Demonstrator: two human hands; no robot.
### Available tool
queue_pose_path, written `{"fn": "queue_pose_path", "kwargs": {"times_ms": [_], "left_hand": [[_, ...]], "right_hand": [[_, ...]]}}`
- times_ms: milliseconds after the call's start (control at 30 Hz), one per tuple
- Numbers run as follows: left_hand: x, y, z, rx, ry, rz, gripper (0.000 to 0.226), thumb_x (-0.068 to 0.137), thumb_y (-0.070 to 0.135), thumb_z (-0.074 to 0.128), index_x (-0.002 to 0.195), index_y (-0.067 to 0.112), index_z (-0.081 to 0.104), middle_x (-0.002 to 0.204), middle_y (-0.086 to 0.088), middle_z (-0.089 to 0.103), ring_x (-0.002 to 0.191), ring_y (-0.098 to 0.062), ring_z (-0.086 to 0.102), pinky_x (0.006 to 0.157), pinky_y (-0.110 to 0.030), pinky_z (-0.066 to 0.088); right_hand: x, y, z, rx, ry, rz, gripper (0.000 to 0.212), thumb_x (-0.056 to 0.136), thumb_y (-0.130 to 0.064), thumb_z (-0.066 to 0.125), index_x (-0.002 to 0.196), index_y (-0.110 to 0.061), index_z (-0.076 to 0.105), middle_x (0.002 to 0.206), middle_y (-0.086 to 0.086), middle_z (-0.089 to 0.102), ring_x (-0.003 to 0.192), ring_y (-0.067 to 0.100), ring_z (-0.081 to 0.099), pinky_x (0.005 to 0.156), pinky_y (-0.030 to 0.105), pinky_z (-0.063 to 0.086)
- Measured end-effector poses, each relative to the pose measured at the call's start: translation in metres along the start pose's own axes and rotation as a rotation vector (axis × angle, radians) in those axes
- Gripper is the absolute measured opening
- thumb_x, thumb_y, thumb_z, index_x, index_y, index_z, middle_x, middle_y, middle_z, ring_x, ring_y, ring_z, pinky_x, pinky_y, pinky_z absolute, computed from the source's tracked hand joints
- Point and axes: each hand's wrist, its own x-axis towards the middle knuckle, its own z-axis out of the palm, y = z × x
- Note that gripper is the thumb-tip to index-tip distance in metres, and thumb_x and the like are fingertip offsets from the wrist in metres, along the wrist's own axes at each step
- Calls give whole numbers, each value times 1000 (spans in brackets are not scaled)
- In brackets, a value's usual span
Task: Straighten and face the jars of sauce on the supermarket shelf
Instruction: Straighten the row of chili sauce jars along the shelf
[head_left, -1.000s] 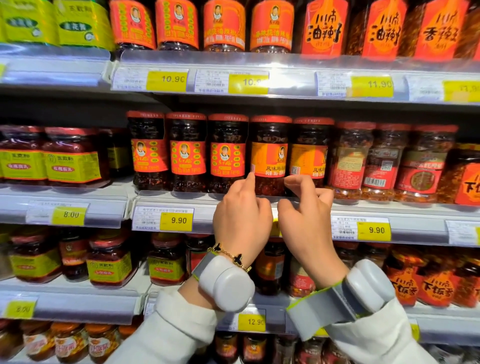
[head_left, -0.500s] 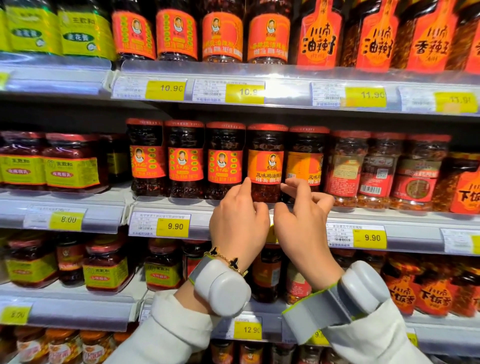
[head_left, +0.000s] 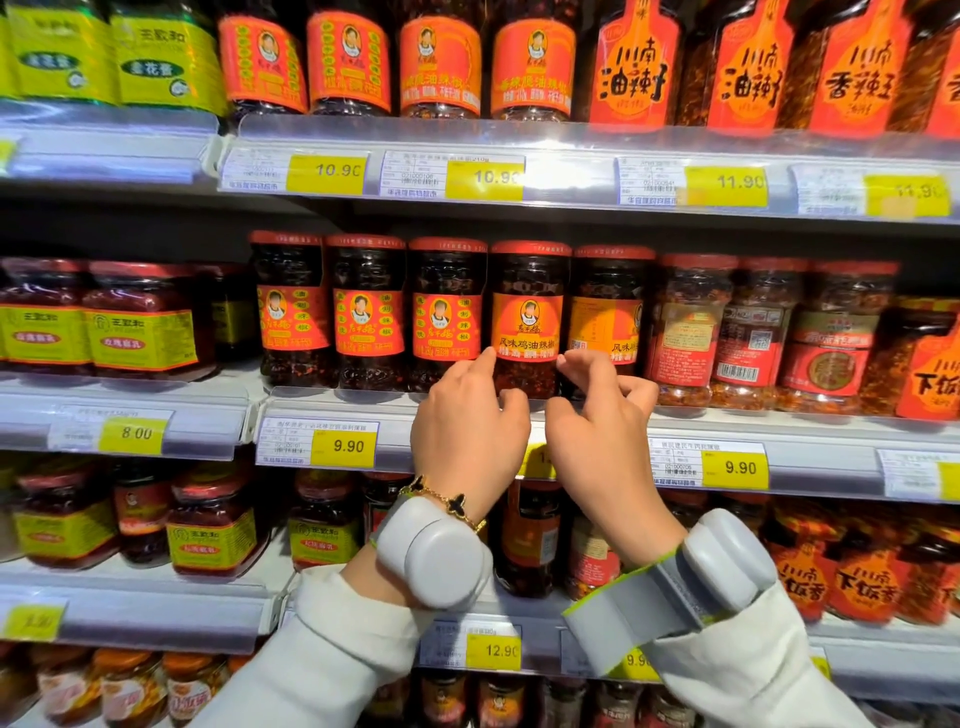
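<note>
A row of dark chilli sauce jars with red lids stands on the middle shelf (head_left: 332, 400). The fourth jar (head_left: 527, 291) has an orange label with its portrait facing front. My left hand (head_left: 467, 421) holds its lower left side with index finger and thumb. My right hand (head_left: 597, 421) holds its lower right side with curled fingertips. The jar to its right (head_left: 605, 322) has its yellow-orange label turned sideways. Three jars on the left (head_left: 366, 317) face front.
Clear-sided jars of red chilli (head_left: 691, 332) follow on the right, several with back labels showing. Yellow-labelled jars (head_left: 135, 332) stand on the left. Shelves above and below are packed with jars. Price rails (head_left: 343, 447) run along each shelf edge.
The jar between my hands has turned so its portrait now sits at the centre of the label. Both hands stayed on its lower sides, and the view tilted slightly up.
</note>
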Motion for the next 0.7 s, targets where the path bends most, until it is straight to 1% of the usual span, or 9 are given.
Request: {"fn": "queue_pose_path", "kwargs": {"times_ms": [33, 100, 167, 200, 300, 433, 567, 633, 700], "left_hand": [[0, -1, 0, 2, 2, 1, 49, 86, 22, 47, 135, 17, 45, 132, -5, 53, 118, -26, 50, 91, -33, 40], [-2, -1, -1, 6, 5, 5, 48, 86, 22, 47, 135, 17, 45, 133, -4, 53, 118, -26, 50, 90, -32, 40], [-4, 0, -2, 8, 0, 21, 49, 87, 22, 47, 135, 16, 44, 133, -5, 53, 117, -27, 50, 89, -33, 40], [-5, 1, -1, 9, -4, 31, 49, 87, 22, 47, 136, 14, 43, 132, -6, 53, 116, -27, 50, 88, -33, 40], [-6, 1, 1, 13, -11, 41, 50, 88, 22, 47, 136, 12, 42, 129, -8, 54, 115, -28, 51, 86, -34, 40], [-6, 2, 1, 10, -1, 34, 49, 87, 21, 47, 135, 12, 43, 126, -9, 56, 112, -29, 52, 85, -35, 41], [-7, 1, 0, 22, -14, 44, 50, 87, 22, 46, 137, 14, 41, 130, -7, 53, 114, -28, 51, 85, -34, 42], [-8, 0, -1, 22, -15, 46, 50, 88, 23, 45, 137, 15, 40, 134, -4, 50, 116, -25, 49, 87, -33, 41], [-12, 2, -2, 7, 18, 61, 49, 87, 22, 47, 135, 18, 43, 130, -1, 50, 109, -24, 52, 81, -33, 41]], "right_hand": [[1, 0, 0, -9, -6, 3, 44, 76, -5, 45, 118, -19, 45, 98, -14, 40, 118, 16, 28, 101, 32, 30], [0, -1, 1, -49, -19, -3, 46, 77, -7, 46, 122, -18, 44, 92, -17, 34, 116, 15, 26, 102, 37, 30], [-1, -2, 2, -73, -23, -6, 46, 77, -9, 47, 122, -19, 45, 89, -21, 27, 117, 17, 27, 103, 40, 30], [-1, -3, 2, -77, -24, -4, 45, 77, -10, 48, 121, -19, 45, 88, -20, 27, 117, 17, 27, 103, 41, 30], [-1, -3, 1, -87, -27, 10, 43, 78, -12, 48, 120, -20, 46, 90, -13, 32, 111, 14, 25, 102, 41, 31], [-1, -2, 1, -73, -21, 15, 42, 77, -12, 48, 117, -23, 46, 93, -10, 35, 108, 11, 23, 101, 40, 32], [0, 1, 1, -94, -18, -15, 44, 77, -11, 48, 119, -22, 45, 93, -11, 38, 108, 11, 23, 101, 41, 32], [0, 3, -1, -86, -18, -22, 43, 78, -10, 48, 120, -21, 46, 100, -6, 44, 112, 13, 26, 101, 39, 32], [1, 6, -5, -71, 12, -35, 42, 78, -8, 47, 118, -20, 48, 109, -1, 52, 113, 14, 31, 99, 35, 34]]}}
